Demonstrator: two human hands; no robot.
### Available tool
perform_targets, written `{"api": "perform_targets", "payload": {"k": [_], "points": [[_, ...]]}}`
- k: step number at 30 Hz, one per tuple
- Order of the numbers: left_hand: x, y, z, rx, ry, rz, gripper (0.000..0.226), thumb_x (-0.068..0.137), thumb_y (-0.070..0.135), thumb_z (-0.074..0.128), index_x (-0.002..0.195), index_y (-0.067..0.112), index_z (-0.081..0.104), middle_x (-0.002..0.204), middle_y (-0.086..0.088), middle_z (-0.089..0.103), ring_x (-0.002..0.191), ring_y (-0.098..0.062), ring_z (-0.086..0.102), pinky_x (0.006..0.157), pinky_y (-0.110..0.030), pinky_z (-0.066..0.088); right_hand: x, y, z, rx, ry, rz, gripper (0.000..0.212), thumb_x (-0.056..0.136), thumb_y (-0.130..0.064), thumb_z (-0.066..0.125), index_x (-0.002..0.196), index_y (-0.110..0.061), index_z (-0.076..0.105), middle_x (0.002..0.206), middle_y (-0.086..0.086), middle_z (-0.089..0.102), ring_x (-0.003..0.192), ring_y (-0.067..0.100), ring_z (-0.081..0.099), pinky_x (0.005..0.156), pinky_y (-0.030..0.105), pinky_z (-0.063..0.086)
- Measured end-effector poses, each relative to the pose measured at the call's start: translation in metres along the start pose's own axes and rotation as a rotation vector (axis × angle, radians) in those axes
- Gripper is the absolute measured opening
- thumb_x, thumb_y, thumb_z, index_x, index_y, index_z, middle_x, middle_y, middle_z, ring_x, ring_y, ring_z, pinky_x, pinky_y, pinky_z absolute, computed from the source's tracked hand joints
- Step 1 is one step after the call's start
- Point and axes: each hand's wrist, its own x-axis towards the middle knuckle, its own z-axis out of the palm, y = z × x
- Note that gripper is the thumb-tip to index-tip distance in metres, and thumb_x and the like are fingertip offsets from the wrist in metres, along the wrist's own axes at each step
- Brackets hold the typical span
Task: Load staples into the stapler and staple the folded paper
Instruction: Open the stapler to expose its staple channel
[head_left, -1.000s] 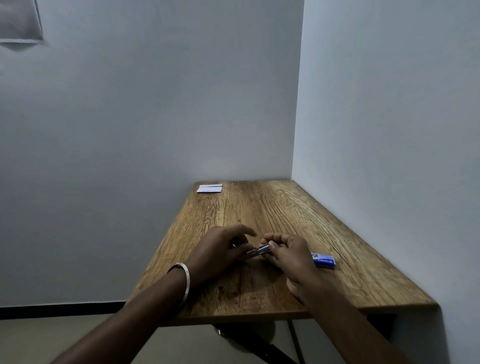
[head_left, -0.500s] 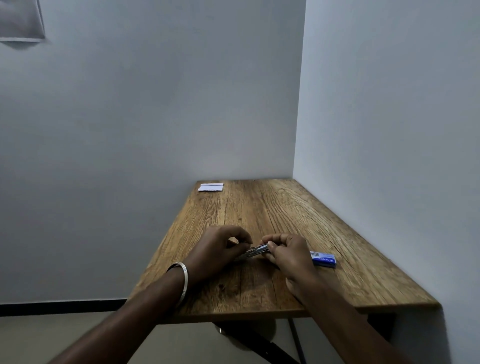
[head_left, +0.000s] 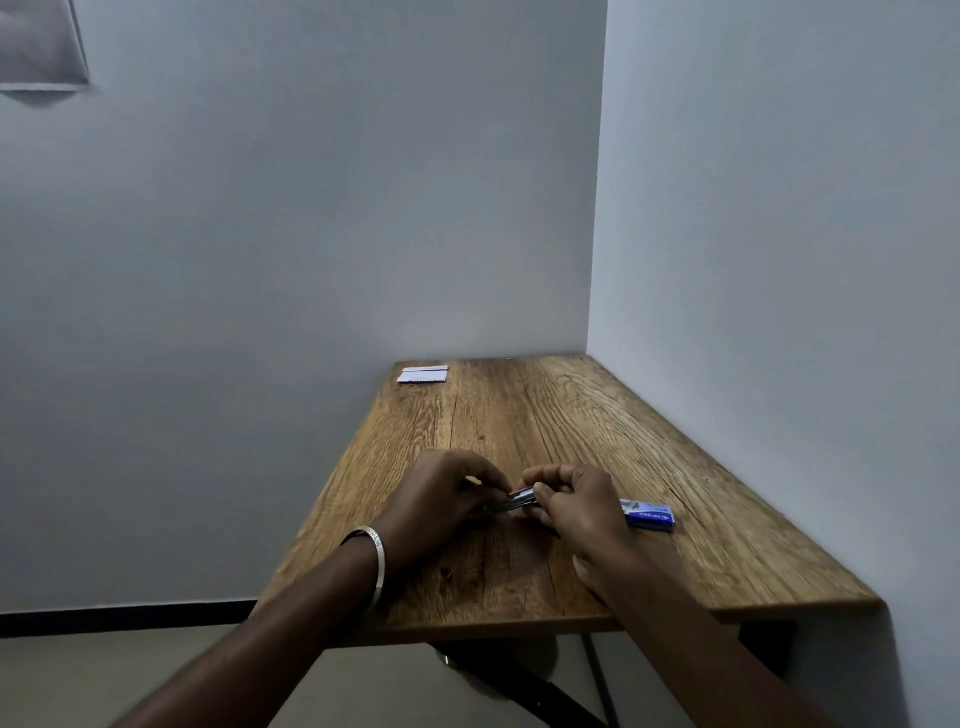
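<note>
The wooden table (head_left: 545, 415) runs into the corner, with the folded paper (head_left: 423, 374) lying at its far edge, about eleven o'clock from my hands. My left hand (head_left: 441, 501) and right hand (head_left: 584, 506) meet near the front edge, both with fingers curled, pinching the small metal stapler (head_left: 519, 500) between them. The blue staple box (head_left: 649, 515) lies at three o'clock, just beside my right hand.

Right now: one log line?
step: loading staples | both hands grip stapler | staple box beside | paper untouched
</note>
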Motion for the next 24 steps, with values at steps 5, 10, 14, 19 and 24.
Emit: {"api": "perform_targets", "payload": {"k": [5,10,14,19,24], "points": [[0.000,-0.003,0.001,-0.055,0.035,-0.052,0.012,0.084,0.011,0.075,0.093,0.018,0.078,0.091,0.008,0.076,0.084,0.000,0.070,0.077,-0.022,0.059,0.000,0.001,-0.001,0.002,0.023,-0.002,0.024,0.093,0.004,0.059,0.081,-0.013,0.070,0.090,0.012,0.072,0.085,0.021,0.074,0.071,0.027,0.061],[-0.002,-0.007,0.000,-0.122,0.026,-0.088,0.009,0.084,0.011,0.075,0.091,0.017,0.077,0.089,0.007,0.076,0.082,-0.002,0.071,0.075,-0.021,0.059,0.001,0.000,0.001,-0.048,0.044,-0.012,0.025,0.093,0.004,0.058,0.079,-0.014,0.069,0.088,0.014,0.072,0.083,0.022,0.074,0.079,0.038,0.062],[-0.003,-0.014,-0.004,-0.182,0.054,-0.149,0.009,0.084,0.009,0.074,0.089,0.017,0.074,0.090,0.004,0.075,0.083,-0.006,0.072,0.075,-0.025,0.061,0.002,0.000,0.001,-0.055,0.073,-0.013,0.027,0.093,0.005,0.057,0.078,-0.014,0.068,0.087,0.012,0.071,0.084,0.025,0.074,0.080,0.041,0.062],[-0.008,-0.020,-0.013,-0.218,0.032,-0.232,0.027,0.083,0.012,0.075,0.107,0.022,0.068,0.092,0.002,0.074,0.086,-0.004,0.072,0.072,-0.017,0.058,-0.001,0.001,0.000,-0.079,0.073,-0.019,0.025,0.093,0.003,0.058,0.083,-0.016,0.069,0.094,0.009,0.070,0.087,0.018,0.072,0.076,0.032,0.062],[-0.013,-0.022,-0.017,-0.087,-0.006,-0.216,0.016,0.085,0.016,0.074,0.100,0.019,0.074,0.095,0.009,0.074,0.088,-0.002,0.070,0.081,-0.024,0.059,-0.006,-0.003,-0.002,-0.244,0.073,-0.094,0.022,0.091,-0.005,0.066,0.083,-0.024,0.071,0.094,0.000,0.072,0.094,0.015,0.069,0.088,0.041,0.058]]}}
